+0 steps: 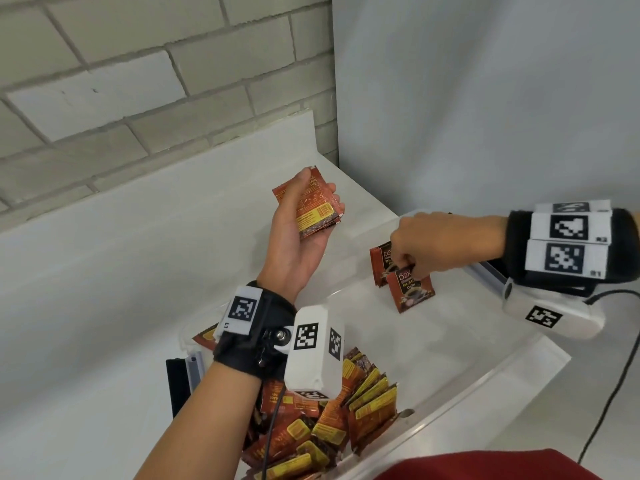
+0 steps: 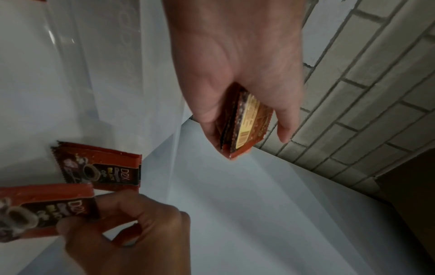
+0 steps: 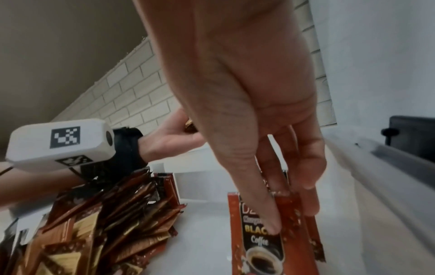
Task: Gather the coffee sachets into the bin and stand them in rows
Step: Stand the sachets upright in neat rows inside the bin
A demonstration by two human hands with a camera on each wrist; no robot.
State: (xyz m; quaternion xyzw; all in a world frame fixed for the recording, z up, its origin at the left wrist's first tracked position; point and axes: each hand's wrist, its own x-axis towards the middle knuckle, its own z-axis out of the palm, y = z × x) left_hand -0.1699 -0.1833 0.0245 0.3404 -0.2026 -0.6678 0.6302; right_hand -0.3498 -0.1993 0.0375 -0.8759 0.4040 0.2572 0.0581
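The sachets in my left hand [image 1: 298,244] are a small stack [image 1: 317,206], red-brown with a yellow panel and a barcode on the back. The sachet [image 1: 410,289] under my right hand [image 1: 436,242] is red around a black panel, with pale lettering and a coffee cup printed on it. The heap [image 1: 332,420] shows the same red-brown and yellow. The bin [image 1: 485,382] looks clear, perhaps faintly frosted. My wristbands [image 1: 519,247] are black with black-and-white square markers.

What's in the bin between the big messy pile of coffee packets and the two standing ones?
Nothing: the head view shows bare bin floor between the loose pile and the standing sachets.
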